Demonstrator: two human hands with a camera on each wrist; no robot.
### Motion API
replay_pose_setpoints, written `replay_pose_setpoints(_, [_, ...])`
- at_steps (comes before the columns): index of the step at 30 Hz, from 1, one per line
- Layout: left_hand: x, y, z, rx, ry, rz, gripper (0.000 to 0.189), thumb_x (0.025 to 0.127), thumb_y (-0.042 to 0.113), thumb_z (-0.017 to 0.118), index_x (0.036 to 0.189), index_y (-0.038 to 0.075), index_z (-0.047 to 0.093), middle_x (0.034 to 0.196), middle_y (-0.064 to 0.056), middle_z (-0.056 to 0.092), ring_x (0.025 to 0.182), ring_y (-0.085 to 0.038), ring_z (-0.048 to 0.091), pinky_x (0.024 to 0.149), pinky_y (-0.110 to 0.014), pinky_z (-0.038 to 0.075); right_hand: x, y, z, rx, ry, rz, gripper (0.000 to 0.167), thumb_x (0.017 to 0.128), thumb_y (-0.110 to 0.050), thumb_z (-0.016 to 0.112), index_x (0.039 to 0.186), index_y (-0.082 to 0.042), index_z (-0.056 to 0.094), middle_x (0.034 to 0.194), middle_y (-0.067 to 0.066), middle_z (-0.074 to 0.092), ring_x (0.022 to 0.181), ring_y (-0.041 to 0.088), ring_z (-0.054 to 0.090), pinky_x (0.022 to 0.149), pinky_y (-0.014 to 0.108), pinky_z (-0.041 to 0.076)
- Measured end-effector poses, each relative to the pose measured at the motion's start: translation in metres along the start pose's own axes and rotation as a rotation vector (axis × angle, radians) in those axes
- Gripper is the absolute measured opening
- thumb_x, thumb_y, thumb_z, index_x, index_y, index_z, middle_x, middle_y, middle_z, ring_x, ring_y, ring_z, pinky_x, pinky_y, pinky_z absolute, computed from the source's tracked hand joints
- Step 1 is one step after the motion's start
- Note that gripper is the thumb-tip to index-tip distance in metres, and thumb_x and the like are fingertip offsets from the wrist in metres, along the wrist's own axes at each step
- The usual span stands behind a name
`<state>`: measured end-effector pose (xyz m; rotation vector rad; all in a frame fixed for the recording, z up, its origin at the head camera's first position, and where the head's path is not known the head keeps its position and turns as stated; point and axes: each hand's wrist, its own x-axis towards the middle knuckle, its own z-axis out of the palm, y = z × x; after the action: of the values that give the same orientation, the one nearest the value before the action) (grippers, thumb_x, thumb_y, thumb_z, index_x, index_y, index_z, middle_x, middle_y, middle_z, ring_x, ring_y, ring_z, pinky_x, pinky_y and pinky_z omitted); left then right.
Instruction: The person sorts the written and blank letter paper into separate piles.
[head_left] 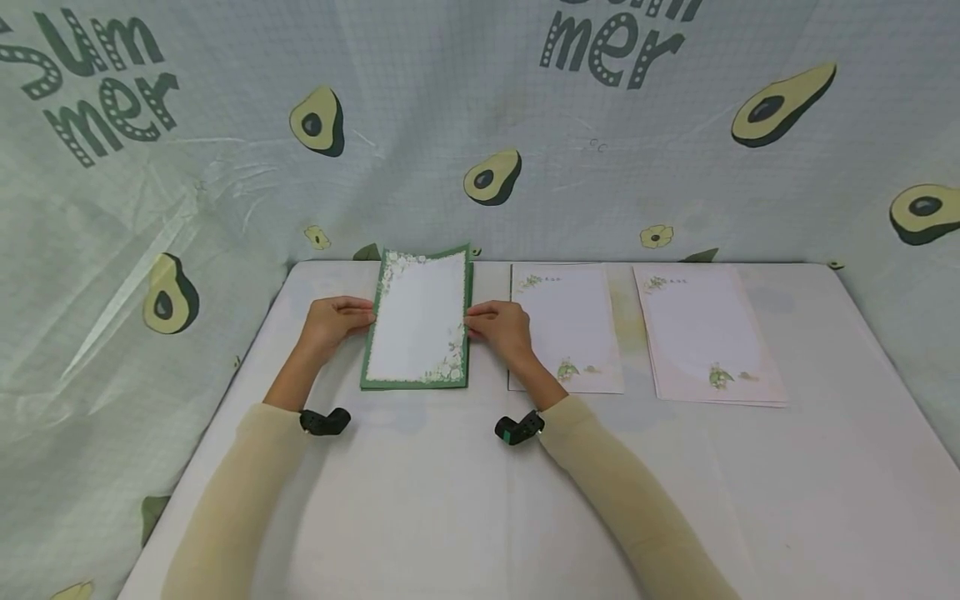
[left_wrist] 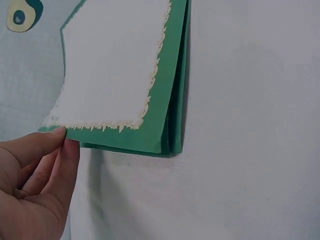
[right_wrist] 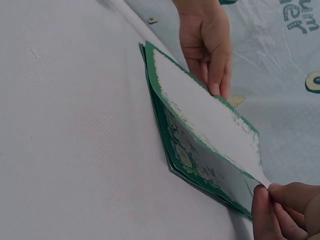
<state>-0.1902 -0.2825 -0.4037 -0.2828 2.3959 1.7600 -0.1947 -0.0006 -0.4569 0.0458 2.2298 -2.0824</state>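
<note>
A sheet of stationery paper (head_left: pixel 420 321) with a green, flower-trimmed border is held up at its two long sides. My left hand (head_left: pixel 339 325) pinches its left edge between thumb and fingers. At the opposite edge my right hand (head_left: pixel 501 329) pinches it the same way. The sheet bows upward, and beneath it lies a stack of matching green-bordered paper (right_wrist: pixel 185 155), its flowered print showing through the gap in the right wrist view. In the left wrist view the stack's green edges (left_wrist: pixel 175 142) show under the lifted sheet.
To the right on the white-covered table (head_left: pixel 420 500) lies a pile of pale pink paper (head_left: pixel 566 325) with small plant prints. Another pink pile (head_left: pixel 708 333) lies farther right. A hanging sheet with printed avocados (head_left: pixel 492 177) stands behind the table.
</note>
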Motion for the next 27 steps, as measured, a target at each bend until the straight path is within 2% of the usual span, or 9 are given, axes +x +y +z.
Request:
replay_pose_setpoints(3, [0.002, -0.004, 0.001, 0.097, 0.014, 0.024, 0.035, 0.097, 0.001, 0.068, 0.127, -0.014, 0.062, 0.111, -0.020, 0.072, 0.087, -0.008, 0.071, 0.088, -0.028, 0.061, 0.000, 0.001, 0.001, -0.013, -0.007, -0.005, 0.012, 0.089, -0.007, 0.079, 0.099, 0.000, 0.078, 0.088, 0.013, 0.077, 0.072, 0.018, 0.076, 0.071, 0.029, 0.064])
replay_pose_setpoints(6, [0.003, -0.005, 0.002, 0.170, 0.024, 0.039, 0.033, 0.097, 0.003, 0.069, 0.125, -0.013, 0.064, 0.117, -0.026, 0.070, 0.086, -0.008, 0.072, 0.084, -0.027, 0.061, 0.000, 0.002, 0.002, -0.018, -0.016, -0.005, 0.012, 0.089, -0.006, 0.078, 0.100, 0.001, 0.078, 0.089, 0.014, 0.077, 0.072, 0.018, 0.076, 0.070, 0.028, 0.064])
replay_pose_setpoints(13, [0.004, -0.006, 0.005, 0.255, 0.022, 0.053, 0.031, 0.096, 0.005, 0.071, 0.123, -0.011, 0.066, 0.115, -0.025, 0.070, 0.079, -0.004, 0.070, 0.075, -0.019, 0.060, 0.001, 0.002, 0.001, -0.021, -0.022, 0.012, 0.012, 0.090, -0.005, 0.078, 0.100, 0.002, 0.078, 0.091, 0.016, 0.077, 0.072, 0.018, 0.076, 0.069, 0.026, 0.064])
replay_pose_setpoints(18, [0.005, -0.006, 0.007, 0.279, 0.024, 0.050, 0.030, 0.096, 0.006, 0.071, 0.122, -0.010, 0.067, 0.116, -0.026, 0.070, 0.079, -0.003, 0.069, 0.078, -0.020, 0.060, 0.002, 0.002, -0.005, -0.028, -0.045, 0.019, 0.014, 0.090, -0.004, 0.077, 0.102, 0.003, 0.077, 0.092, 0.017, 0.077, 0.071, 0.018, 0.076, 0.068, 0.027, 0.064])
replay_pose_setpoints(23, [0.005, -0.007, 0.008, 0.292, 0.017, 0.045, 0.030, 0.097, 0.005, 0.069, 0.122, -0.012, 0.066, 0.115, -0.027, 0.069, 0.078, -0.003, 0.069, 0.080, -0.023, 0.060, 0.004, -0.002, -0.011, -0.027, -0.106, 0.080, 0.017, 0.092, -0.003, 0.075, 0.106, 0.005, 0.076, 0.097, 0.018, 0.076, 0.072, 0.018, 0.076, 0.070, 0.027, 0.064])
replay_pose_setpoints(27, [0.007, -0.009, 0.008, 0.343, 0.042, 0.065, 0.028, 0.097, 0.006, 0.069, 0.119, -0.011, 0.068, 0.110, -0.025, 0.071, 0.081, -0.010, 0.071, 0.075, -0.020, 0.059, 0.004, -0.007, -0.016, -0.042, -0.149, 0.115, 0.020, 0.093, -0.004, 0.074, 0.111, 0.005, 0.075, 0.100, 0.019, 0.076, 0.073, 0.017, 0.076, 0.073, 0.027, 0.064])
